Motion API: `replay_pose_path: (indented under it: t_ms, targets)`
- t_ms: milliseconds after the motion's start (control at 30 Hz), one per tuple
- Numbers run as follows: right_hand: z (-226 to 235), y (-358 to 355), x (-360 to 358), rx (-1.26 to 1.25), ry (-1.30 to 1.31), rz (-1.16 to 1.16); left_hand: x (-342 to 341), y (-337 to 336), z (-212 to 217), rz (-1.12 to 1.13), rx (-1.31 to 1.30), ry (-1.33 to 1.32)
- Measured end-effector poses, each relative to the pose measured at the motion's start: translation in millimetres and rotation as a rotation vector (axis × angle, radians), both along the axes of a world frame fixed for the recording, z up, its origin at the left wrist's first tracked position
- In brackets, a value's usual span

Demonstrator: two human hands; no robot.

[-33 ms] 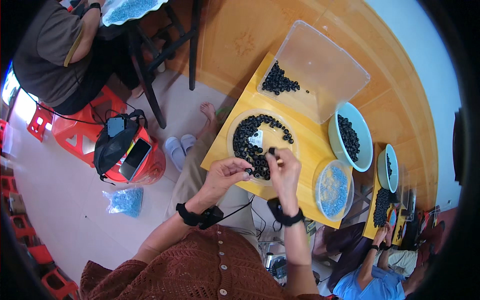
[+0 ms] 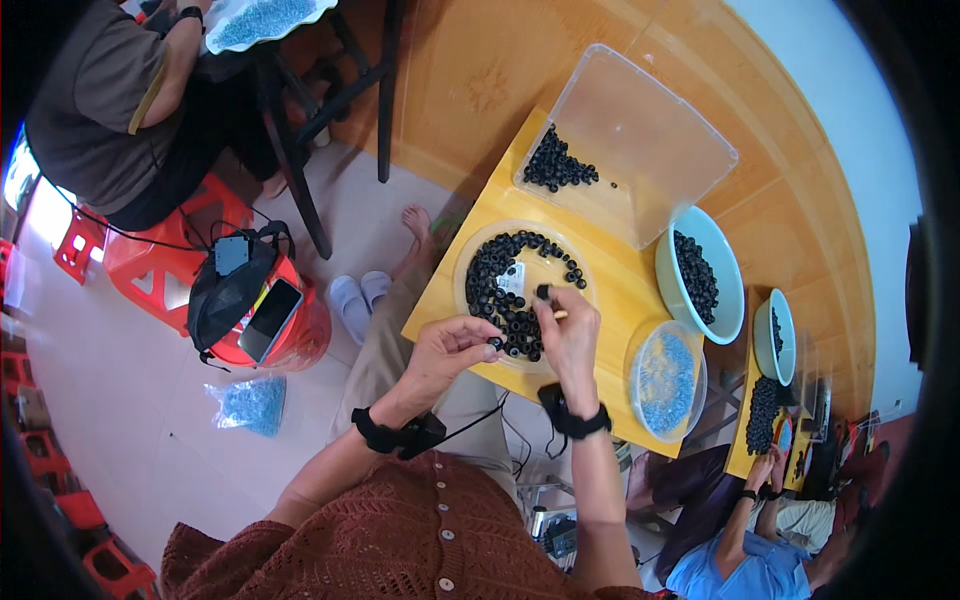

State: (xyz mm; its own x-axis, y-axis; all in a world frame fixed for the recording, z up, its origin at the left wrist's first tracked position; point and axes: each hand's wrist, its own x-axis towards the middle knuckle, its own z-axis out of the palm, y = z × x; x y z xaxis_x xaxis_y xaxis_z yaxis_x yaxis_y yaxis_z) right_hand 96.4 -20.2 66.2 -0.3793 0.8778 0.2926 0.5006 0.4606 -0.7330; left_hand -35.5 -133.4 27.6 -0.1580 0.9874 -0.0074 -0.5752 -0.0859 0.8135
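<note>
My left hand [image 2: 447,350] pinches a small black ring-like bead [image 2: 496,343] between thumb and fingers, above the near edge of a round clear tray [image 2: 462,262]. Just to its right, my right hand [image 2: 570,335] is closed over the same tray. A black piece [image 2: 543,292] shows at its fingertips and a pale stick-like bit [image 2: 560,315] pokes out between the fingers; whether they are one tool I cannot tell. Many loose black beads [image 2: 487,275] lie in the tray, mostly along its left and near sides, around a white label [image 2: 512,277].
On the wooden table [image 2: 615,290] stand a clear rectangular box [image 2: 640,150] with black beads, a pale green bowl [image 2: 735,290] of them, and a round dish [image 2: 705,395] of blue bits. Red stools [image 2: 318,340] are at left. Co-workers sit at upper left and lower right.
My right hand has shifted very slightly, its black piece rising a little and the pale stick-like bit showing more clearly. My left hand has stayed in place with the bead.
</note>
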Motion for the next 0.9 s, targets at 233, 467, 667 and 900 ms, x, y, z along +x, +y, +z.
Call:
replay_pose_path:
  t_ms: [233, 467, 667, 900]
  targets:
    - [-25.4, 63.8, -41.4, -0.029, -0.458, 0.057, -8.9, -11.8, 1.3, 0.043, -0.002, -0.037]
    - [-46.4, 75.1, -35.1, 0.013, -0.569, 0.123, -15.4, -16.8, -2.7, 0.066, -0.011, -0.071]
    - [-44.8, 63.7, -10.6, 0.073, -0.55, 0.164, -11.8, -14.6, -4.0, 0.048, -0.003, -0.096]
    - [-46.8, 68.9, 21.5, -0.483, 0.054, 0.035, -5.9, -13.2, -2.2, 0.037, -0.04, -0.103]
